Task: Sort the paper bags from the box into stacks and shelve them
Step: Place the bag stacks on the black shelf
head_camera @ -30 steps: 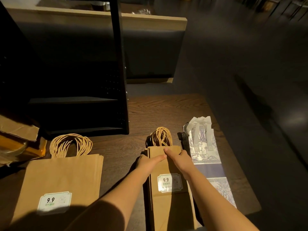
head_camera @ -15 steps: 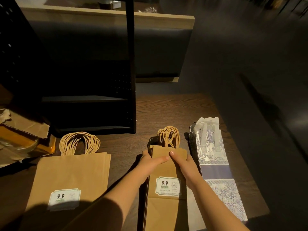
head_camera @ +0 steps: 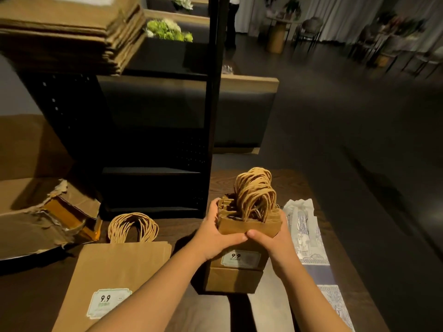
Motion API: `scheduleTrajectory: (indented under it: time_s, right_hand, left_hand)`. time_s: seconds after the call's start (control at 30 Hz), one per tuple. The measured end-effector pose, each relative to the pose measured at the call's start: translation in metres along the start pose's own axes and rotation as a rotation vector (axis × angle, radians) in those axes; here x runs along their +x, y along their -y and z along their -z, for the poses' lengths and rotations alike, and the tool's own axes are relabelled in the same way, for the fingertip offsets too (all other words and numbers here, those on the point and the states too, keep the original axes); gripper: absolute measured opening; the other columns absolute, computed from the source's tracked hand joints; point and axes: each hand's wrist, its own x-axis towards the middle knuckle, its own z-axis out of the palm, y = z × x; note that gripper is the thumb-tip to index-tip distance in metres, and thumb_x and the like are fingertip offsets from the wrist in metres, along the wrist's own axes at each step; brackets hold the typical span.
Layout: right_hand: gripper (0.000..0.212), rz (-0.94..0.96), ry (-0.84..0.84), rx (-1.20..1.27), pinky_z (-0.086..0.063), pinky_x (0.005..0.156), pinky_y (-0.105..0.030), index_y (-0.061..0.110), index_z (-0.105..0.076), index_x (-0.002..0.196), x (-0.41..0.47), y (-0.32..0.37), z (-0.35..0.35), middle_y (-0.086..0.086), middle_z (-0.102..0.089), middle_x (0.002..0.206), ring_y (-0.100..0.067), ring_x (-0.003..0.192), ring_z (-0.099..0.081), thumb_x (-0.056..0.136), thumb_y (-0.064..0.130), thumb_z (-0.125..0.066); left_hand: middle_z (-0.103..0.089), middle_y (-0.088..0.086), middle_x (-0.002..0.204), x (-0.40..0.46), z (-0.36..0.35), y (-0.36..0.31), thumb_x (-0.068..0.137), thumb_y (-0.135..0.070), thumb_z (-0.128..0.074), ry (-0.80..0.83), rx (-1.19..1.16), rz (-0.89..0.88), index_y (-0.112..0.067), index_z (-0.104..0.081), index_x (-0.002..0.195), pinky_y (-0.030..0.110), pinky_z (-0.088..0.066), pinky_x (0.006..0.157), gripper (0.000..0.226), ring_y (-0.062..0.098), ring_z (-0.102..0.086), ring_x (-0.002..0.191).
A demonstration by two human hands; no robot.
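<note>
Both hands, left hand [head_camera: 217, 232] and right hand [head_camera: 272, 238], clenched round the narrow stack of kraft bags [head_camera: 242, 238], thumbs over its front face, fingers wrapped round the sides, held tilted up above the bench [head_camera: 189, 226]. Light but floppy and prone to fanning apart, probably, with loose twine handles [head_camera: 255, 195], so best squeezed near the top edge as here. Half a second earlier lying flat on the bench beside the printed bags [head_camera: 309, 238]; now lifted, with the black shelf [head_camera: 153, 171] and its stacked bags [head_camera: 72, 29] in view.
</note>
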Motion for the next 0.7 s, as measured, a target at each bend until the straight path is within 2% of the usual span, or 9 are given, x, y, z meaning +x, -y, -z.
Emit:
scheduleTrajectory:
  time_s: [0.1, 0.2, 0.27, 0.37, 0.43, 0.5, 0.63, 0.7]
  right_hand:
    - [0.093, 0.066, -0.005, -0.05, -0.053, 0.073, -0.015, 0.042, -0.04, 0.117, -0.005, 0.015, -0.006, 0.015, -0.057, 0.115, 0.007, 0.1, -0.061, 0.037, 0.05, -0.087]
    - [0.094, 0.122, 0.033, -0.097, -0.051, 0.077, -0.011, 0.04, -0.036, 0.124, -0.007, 0.018, -0.008, 0.017, -0.055, 0.118, 0.01, 0.103, -0.058, 0.045, 0.043, -0.086]
    - [0.099, 0.13, 0.065, -0.132, -0.053, 0.085, -0.017, 0.037, -0.032, 0.13, -0.009, 0.012, -0.009, 0.014, -0.055, 0.122, 0.005, 0.109, -0.058, 0.048, 0.039, -0.088]
    - [0.101, 0.097, 0.104, -0.164, -0.052, 0.097, -0.031, 0.036, -0.034, 0.13, -0.012, -0.004, -0.008, 0.007, -0.057, 0.127, -0.007, 0.116, -0.058, 0.047, 0.036, -0.092]
    - [0.101, 0.068, 0.114, -0.158, -0.051, 0.095, -0.026, 0.043, -0.034, 0.127, -0.014, -0.01, -0.008, 0.007, -0.056, 0.128, -0.005, 0.116, -0.058, 0.046, 0.036, -0.092]
    - [0.101, 0.062, 0.103, -0.154, -0.05, 0.092, -0.021, 0.042, -0.033, 0.128, -0.012, -0.011, -0.008, 0.008, -0.055, 0.128, -0.002, 0.116, -0.057, 0.045, 0.038, -0.091]
    - [0.104, 0.042, 0.083, -0.143, -0.051, 0.092, -0.023, 0.042, -0.035, 0.128, -0.01, -0.014, -0.006, 0.011, -0.056, 0.126, 0.001, 0.113, -0.058, 0.041, 0.048, -0.092]
    - [0.108, 0.032, 0.062, -0.142, -0.051, 0.091, -0.022, 0.039, -0.034, 0.13, -0.011, -0.019, -0.003, 0.01, -0.057, 0.126, 0.001, 0.112, -0.058, 0.039, 0.052, -0.092]
  left_hand:
    - [-0.044, -0.013, 0.136, -0.006, 0.01, -0.008, 0.069, -0.03, -0.087, 0.004, -0.01, -0.139, -0.044, -0.016, 0.141, 0.026, -0.043, 0.103, 0.102, 0.006, -0.047, 0.125]
    - [-0.041, -0.017, 0.138, -0.012, 0.02, -0.009, 0.067, -0.037, -0.085, 0.035, 0.015, -0.219, -0.051, -0.012, 0.136, 0.02, -0.04, 0.105, 0.101, 0.0, -0.044, 0.128]
    - [-0.037, -0.018, 0.142, -0.016, 0.022, -0.003, 0.064, -0.047, -0.082, 0.055, 0.04, -0.248, -0.049, -0.01, 0.137, 0.018, -0.037, 0.107, 0.103, -0.003, -0.041, 0.132]
    - [-0.031, -0.014, 0.148, -0.021, 0.022, 0.015, 0.06, -0.057, -0.083, 0.094, 0.081, -0.246, -0.044, -0.004, 0.142, 0.023, -0.033, 0.113, 0.114, 0.001, -0.035, 0.138]
    - [-0.029, -0.011, 0.15, -0.02, 0.02, 0.025, 0.057, -0.066, -0.081, 0.105, 0.076, -0.226, -0.04, -0.003, 0.143, 0.021, -0.03, 0.114, 0.119, 0.005, -0.032, 0.14]
    - [-0.031, -0.009, 0.15, -0.017, 0.02, 0.03, 0.057, -0.066, -0.081, 0.101, 0.077, -0.205, -0.035, -0.005, 0.145, 0.02, -0.029, 0.114, 0.121, 0.004, -0.033, 0.14]
    - [-0.034, -0.013, 0.147, -0.012, 0.019, 0.026, 0.055, -0.059, -0.084, 0.103, 0.092, -0.21, -0.032, -0.006, 0.147, 0.02, -0.03, 0.113, 0.123, -0.006, -0.035, 0.135]
    - [-0.035, -0.012, 0.147, -0.012, 0.017, 0.025, 0.054, -0.061, -0.083, 0.107, 0.108, -0.211, -0.03, -0.004, 0.149, 0.021, -0.03, 0.112, 0.128, -0.003, -0.035, 0.136]
